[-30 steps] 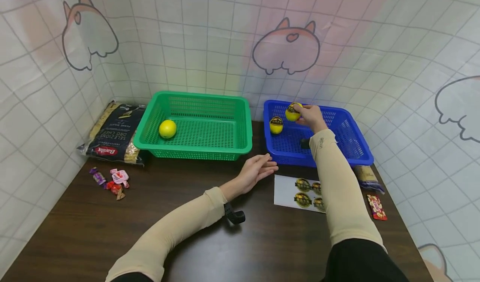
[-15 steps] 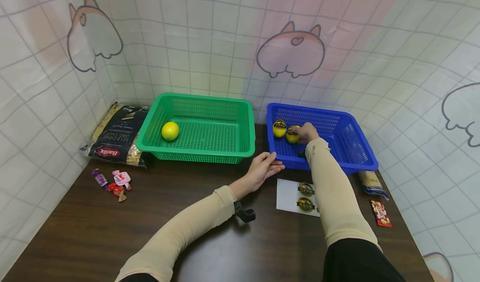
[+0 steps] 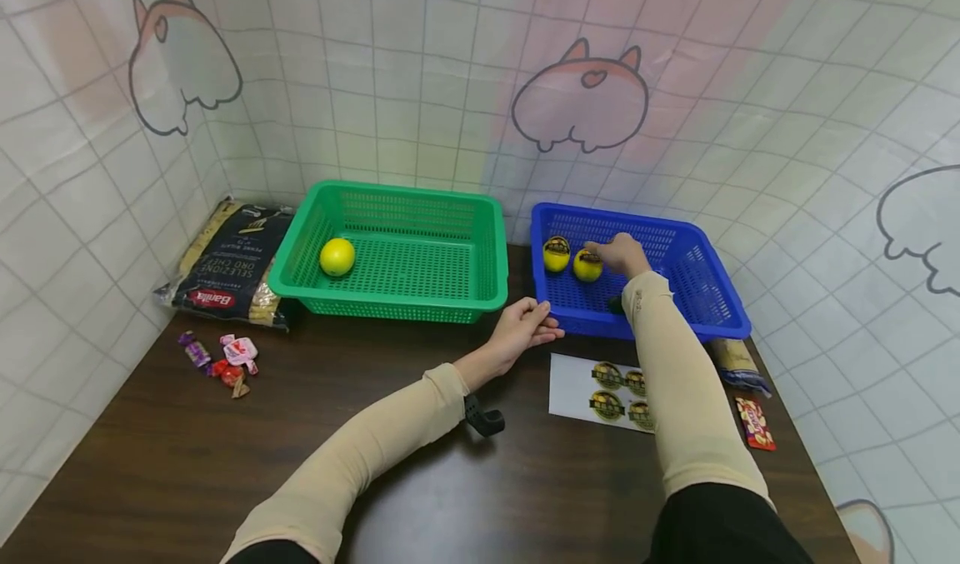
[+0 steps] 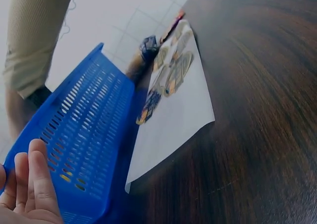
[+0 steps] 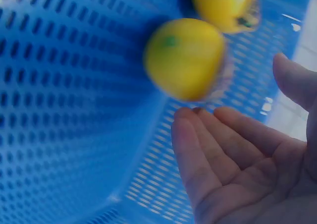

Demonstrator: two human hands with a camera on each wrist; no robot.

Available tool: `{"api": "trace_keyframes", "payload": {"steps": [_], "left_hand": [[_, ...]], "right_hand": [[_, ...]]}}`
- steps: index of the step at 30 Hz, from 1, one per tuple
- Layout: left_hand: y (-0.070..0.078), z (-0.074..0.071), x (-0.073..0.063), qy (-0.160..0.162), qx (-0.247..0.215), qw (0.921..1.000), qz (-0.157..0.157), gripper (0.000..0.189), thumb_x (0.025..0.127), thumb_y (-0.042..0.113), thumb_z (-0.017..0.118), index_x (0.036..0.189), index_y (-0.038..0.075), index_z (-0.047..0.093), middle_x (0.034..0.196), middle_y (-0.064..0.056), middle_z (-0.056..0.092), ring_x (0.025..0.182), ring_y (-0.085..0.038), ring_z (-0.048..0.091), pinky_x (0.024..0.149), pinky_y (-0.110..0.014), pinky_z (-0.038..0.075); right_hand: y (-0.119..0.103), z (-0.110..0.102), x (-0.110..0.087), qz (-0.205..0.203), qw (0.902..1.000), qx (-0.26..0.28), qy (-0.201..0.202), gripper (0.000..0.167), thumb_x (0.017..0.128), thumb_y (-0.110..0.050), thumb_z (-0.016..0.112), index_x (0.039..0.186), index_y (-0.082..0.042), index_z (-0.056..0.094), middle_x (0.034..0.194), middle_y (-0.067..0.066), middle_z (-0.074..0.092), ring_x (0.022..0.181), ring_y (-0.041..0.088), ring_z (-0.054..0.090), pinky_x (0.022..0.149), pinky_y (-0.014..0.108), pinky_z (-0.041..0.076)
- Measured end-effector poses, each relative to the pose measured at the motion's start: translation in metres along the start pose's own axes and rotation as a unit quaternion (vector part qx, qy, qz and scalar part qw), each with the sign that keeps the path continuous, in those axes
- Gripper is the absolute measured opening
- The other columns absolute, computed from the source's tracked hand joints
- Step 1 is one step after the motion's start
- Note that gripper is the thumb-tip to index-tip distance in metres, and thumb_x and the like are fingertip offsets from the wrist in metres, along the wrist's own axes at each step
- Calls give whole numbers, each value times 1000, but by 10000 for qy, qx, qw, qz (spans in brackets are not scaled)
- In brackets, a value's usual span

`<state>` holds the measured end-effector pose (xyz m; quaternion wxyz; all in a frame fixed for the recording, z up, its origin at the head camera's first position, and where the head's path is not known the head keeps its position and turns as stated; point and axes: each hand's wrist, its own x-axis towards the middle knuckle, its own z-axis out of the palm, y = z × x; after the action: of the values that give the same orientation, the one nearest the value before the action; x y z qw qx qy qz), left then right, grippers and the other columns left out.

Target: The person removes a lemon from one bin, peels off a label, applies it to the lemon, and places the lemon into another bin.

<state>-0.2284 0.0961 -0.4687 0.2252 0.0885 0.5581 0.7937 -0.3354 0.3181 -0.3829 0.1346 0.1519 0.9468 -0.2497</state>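
My right hand (image 3: 624, 256) is inside the blue basket (image 3: 693, 285), its fingers straight and apart from the lemon (image 3: 587, 266) beside it. Another lemon (image 3: 556, 254) sits to the left, in the basket's corner; both carry a dark round sticker. In the right wrist view my fingertips (image 5: 185, 130) are just below the nearer lemon (image 5: 185, 58). My left hand (image 3: 517, 331) holds the basket's front left corner, thumb at the rim and fingers (image 4: 42, 184) along the outer wall. A white sticker sheet (image 3: 570, 385) with black and gold round stickers lies in front of the basket.
A green basket (image 3: 405, 306) with one plain yellow lemon (image 3: 337, 257) stands at left. Beside it lie a pasta bag (image 3: 232, 264) and several wrapped candies (image 3: 238, 351). On the right are another food bag (image 3: 738, 366) and a red packet (image 3: 755, 423).
The right hand has lowered its lemon into the blue basket beside the other one and let it go. The left hand has come up to the basket's corner and taken hold of it.
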Motion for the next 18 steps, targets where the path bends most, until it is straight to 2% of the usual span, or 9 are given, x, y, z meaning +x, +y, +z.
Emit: {"api": "trace_keyframes", "payload": {"steps": [2, 3, 5, 8, 11, 15, 18], "left_hand": [[1, 0, 0, -29, 100, 9999, 9, 18, 105, 25, 50, 93, 12, 52, 84, 1, 67, 77, -7, 71, 87, -30, 62], [2, -1, 0, -39, 148, 9999, 15, 18, 105, 25, 50, 93, 12, 53, 83, 1, 67, 77, -7, 71, 88, -32, 61], [3, -1, 1, -52, 241, 9997, 4, 19, 105, 25, 50, 93, 11, 54, 83, 1, 67, 76, -7, 71, 91, -34, 61], [5, -2, 2, -19, 368, 9993, -64, 19, 105, 25, 51, 93, 10, 56, 82, 1, 67, 75, -7, 71, 90, -34, 61], [5, -3, 1, 20, 435, 9990, -112, 20, 105, 25, 51, 95, 9, 57, 81, 1, 66, 75, -7, 71, 86, -30, 62], [6, -5, -2, -44, 555, 9984, -102, 23, 105, 25, 50, 100, 5, 59, 82, 1, 66, 75, -7, 71, 81, -25, 62], [8, -11, -9, -218, 852, 9961, -66, 29, 106, 27, 48, 106, 0, 60, 85, 0, 66, 76, -7, 70, 80, -25, 63]], "right_hand": [[-3, -10, -10, -132, 9999, -19, 67, 70, 101, -51, 46, 142, 7, 47, 128, 26, 59, 109, 37, 62, 98, 51, 53], [-6, -15, -14, -203, 9997, 6, 110, 72, 101, -51, 46, 146, 6, 42, 141, 29, 52, 123, 42, 56, 106, 55, 49], [-10, -26, -25, -357, 9992, -31, 175, 75, 101, -51, 46, 149, 6, 37, 153, 30, 39, 137, 47, 43, 113, 60, 41], [-18, -38, -42, -559, 9980, -213, 214, 77, 100, -55, 46, 150, 4, 38, 156, 30, 36, 142, 49, 36, 116, 63, 35], [-26, -42, -62, -936, 9946, -381, 229, 77, 99, -58, 46, 149, 0, 41, 154, 28, 40, 140, 49, 39, 115, 64, 36], [-35, -37, -96, -1714, 9840, -295, 399, 70, 100, -56, 47, 147, -5, 47, 150, 23, 48, 134, 44, 48, 113, 62, 40], [-38, -24, -126, -2236, 9734, -90, 493, 62, 100, -52, 50, 144, -8, 52, 146, 20, 54, 130, 40, 54, 109, 59, 45]]}}
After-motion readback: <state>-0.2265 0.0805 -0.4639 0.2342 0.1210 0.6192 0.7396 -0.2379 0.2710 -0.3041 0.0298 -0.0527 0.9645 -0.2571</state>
